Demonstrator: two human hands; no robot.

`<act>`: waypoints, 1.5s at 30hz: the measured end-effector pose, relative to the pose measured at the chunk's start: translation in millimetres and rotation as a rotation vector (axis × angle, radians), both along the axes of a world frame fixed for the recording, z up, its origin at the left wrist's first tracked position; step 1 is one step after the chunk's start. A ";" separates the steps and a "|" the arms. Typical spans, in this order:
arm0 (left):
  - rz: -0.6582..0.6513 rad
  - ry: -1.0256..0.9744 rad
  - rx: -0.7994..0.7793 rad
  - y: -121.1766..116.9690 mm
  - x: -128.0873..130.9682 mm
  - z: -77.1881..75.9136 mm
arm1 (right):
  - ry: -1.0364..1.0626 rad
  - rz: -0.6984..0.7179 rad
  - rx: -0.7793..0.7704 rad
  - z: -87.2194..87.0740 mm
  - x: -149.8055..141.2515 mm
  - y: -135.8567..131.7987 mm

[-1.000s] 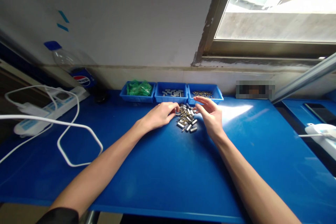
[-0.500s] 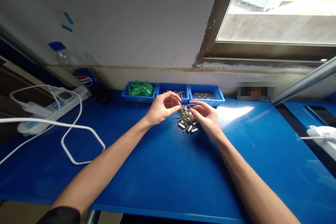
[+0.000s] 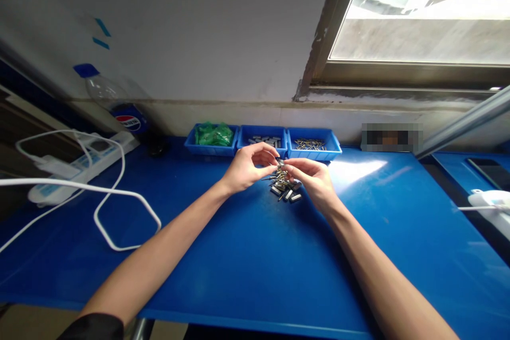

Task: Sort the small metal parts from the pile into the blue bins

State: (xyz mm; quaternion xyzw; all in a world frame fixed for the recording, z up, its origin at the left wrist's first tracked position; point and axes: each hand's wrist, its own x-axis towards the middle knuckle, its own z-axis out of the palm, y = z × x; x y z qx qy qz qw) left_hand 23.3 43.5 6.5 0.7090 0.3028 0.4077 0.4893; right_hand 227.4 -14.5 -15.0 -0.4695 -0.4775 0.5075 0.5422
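Observation:
My left hand [image 3: 250, 168] is closed in a pinch over the pile of small metal parts [image 3: 283, 187]. What its fingertips hold is too small to make out. Facing it, my right hand [image 3: 309, 174] pinches a small silvery metal piece [image 3: 281, 161], right beside the left fingertips. Thin brass-coloured pins and short silvery blocks make up the pile on the blue table [image 3: 247, 255]. Behind my hands stands a blue bin [image 3: 262, 130] of grey metal pieces, partly hidden by my left hand.
A bin of brass-coloured pins [image 3: 311, 145] stands at the right of the row, one with green plastic bags [image 3: 214, 134] at the left. Farther left are a cola bottle [image 3: 129, 117], a power strip [image 3: 85, 167] and looping white cables [image 3: 115, 191]. A phone [image 3: 488, 174] lies far right.
My right fingers have moved slightly left and closed, bringing a silvery piece up to the left fingertips. My left hand has shifted slightly down and right.

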 end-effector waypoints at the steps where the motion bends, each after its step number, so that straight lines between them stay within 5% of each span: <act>1: -0.003 0.012 0.004 -0.1 0.1 -0.3 | 0.001 0.000 -0.006 -0.6 0.4 0.1; 10: 0.080 0.261 0.145 3.9 -7.5 0.5 | -0.053 -0.098 0.026 -2.9 4.0 4.1; 16: -0.035 0.587 0.263 8.5 -15.3 -4.2 | -0.120 -0.248 0.176 -4.0 11.3 6.2; 29: -0.070 0.756 0.318 7.1 -17.5 -12.7 | -0.123 -0.163 0.116 -8.7 9.6 5.1; 34: -0.058 0.714 0.288 9.6 -21.0 -4.2 | -0.095 -0.150 0.113 -9.3 10.3 5.4; 41: 0.026 0.273 0.196 4.2 -10.0 7.0 | -0.078 -0.113 0.071 -5.7 7.5 4.2; 45: 0.072 0.182 0.165 3.3 -8.2 6.2 | -0.055 -0.062 0.056 -3.8 6.3 2.2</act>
